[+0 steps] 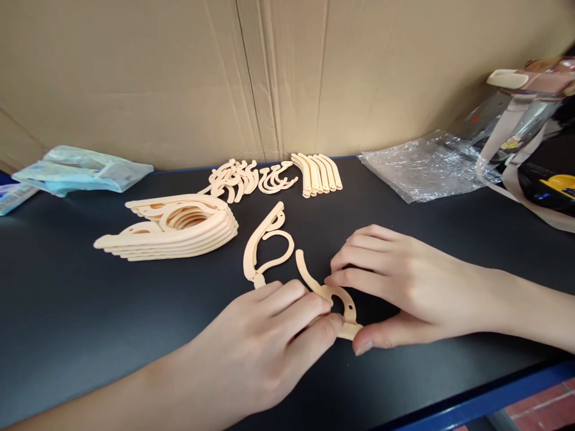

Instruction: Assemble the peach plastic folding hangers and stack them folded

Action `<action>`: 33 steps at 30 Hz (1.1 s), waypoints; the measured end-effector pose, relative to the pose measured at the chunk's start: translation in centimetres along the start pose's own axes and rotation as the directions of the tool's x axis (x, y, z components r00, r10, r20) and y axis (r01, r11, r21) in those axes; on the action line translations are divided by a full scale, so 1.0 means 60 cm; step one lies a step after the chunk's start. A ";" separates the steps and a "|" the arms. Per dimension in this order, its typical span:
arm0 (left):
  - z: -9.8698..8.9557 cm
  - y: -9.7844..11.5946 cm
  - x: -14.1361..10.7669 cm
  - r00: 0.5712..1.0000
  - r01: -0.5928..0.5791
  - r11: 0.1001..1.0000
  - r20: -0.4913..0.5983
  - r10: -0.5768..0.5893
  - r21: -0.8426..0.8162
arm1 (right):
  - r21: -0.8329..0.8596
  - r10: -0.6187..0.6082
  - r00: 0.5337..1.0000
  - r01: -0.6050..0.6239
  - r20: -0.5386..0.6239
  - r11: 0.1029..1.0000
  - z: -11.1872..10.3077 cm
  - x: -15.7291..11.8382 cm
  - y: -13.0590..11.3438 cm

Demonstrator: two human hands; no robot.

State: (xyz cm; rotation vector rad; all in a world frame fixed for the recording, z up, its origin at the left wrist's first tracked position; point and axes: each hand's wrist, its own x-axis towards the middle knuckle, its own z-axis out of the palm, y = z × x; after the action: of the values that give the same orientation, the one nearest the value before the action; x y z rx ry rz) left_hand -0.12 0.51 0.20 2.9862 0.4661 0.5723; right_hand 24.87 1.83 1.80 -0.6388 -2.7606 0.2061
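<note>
Near the front of the black table, a cream plastic hanger piece [349, 304] with a curved arm and small holes lies between both hands. My left hand [278, 332] is closed over its left part, the fingers bent onto it and the fingertips partly hidden. My right hand [395, 281] touches its right end, with thumb and fingers apart on either side. Just beyond my left hand lies a cream hanger assembly [251, 254] with a hook [291, 248]. A stack of folded cream hangers [197, 242] sits to the left.
Along the back of the black table [135, 311] lie loose hooks [272, 182], small curved pieces [233, 179] and a row of arms [317, 173]. Blue packets [85, 170] are back left. Clear plastic [417, 167] and a strapped bottle [525, 114] are at right. Cardboard [171, 78] stands behind.
</note>
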 end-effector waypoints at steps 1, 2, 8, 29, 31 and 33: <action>-0.002 0.001 0.002 1.000 -0.012 1.000 -0.002 0.012 0.001 | -0.001 -0.004 1.000 0.004 -0.010 1.000 0.002 0.000 -0.003; -0.003 0.002 0.003 1.000 -0.023 1.000 -0.002 0.023 0.004 | -0.003 -0.008 1.000 0.008 -0.015 1.000 0.004 0.000 -0.005; -0.012 0.007 0.004 0.988 -0.151 0.988 -0.014 0.151 0.030 | 0.034 -0.013 1.000 0.014 -0.028 0.999 0.010 0.000 -0.014; -0.002 0.010 -0.010 0.973 -0.223 0.975 -0.055 0.224 0.018 | 0.184 0.062 0.988 -0.088 0.141 0.979 -0.011 0.004 -0.015; -0.001 0.006 -0.007 0.986 -0.144 0.986 -0.096 0.135 -0.088 | 0.150 0.062 0.989 -0.082 0.133 0.985 -0.011 0.003 -0.014; -0.002 0.001 -0.002 0.989 -0.041 0.979 -0.148 0.012 -0.199 | 0.097 0.076 0.989 -0.088 0.125 0.991 -0.012 0.001 -0.011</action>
State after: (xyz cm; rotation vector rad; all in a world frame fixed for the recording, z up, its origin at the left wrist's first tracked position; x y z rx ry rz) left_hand -0.27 0.43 0.29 2.7733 0.3533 0.7933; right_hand 24.82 1.33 2.64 -0.7362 -2.8188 0.4150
